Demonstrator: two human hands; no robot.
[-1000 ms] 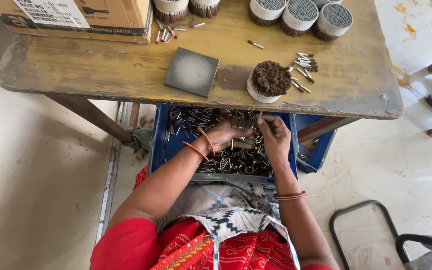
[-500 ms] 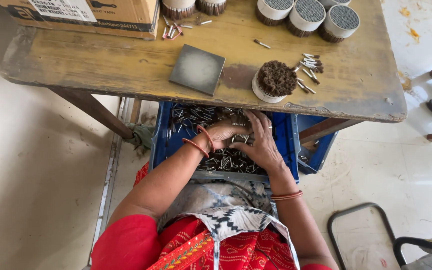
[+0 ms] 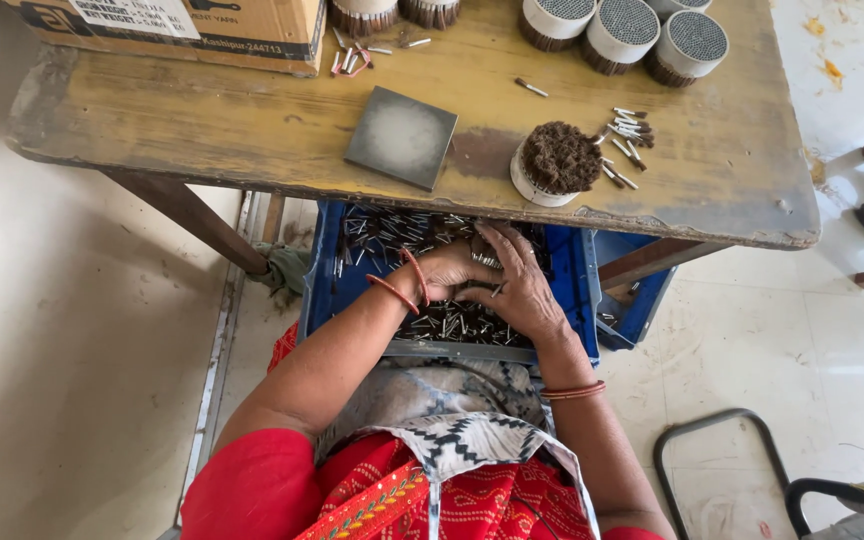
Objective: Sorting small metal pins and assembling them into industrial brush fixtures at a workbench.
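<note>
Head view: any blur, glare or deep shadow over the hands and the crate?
Head view: sharp overall; left hand and right hand sit in the wooden table's shadow over the blue crate, dim but readable; bright floor at right, no glare; edges bow slightly.

Both hands (image 3: 487,280) gather small sticks (image 3: 452,325) in blue crate (image 3: 582,300).

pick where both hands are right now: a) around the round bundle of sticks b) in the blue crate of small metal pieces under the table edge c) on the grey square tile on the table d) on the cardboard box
b: the left hand and right hand lie together on the small metal pieces inside the blue crate, below the table edge.
</note>
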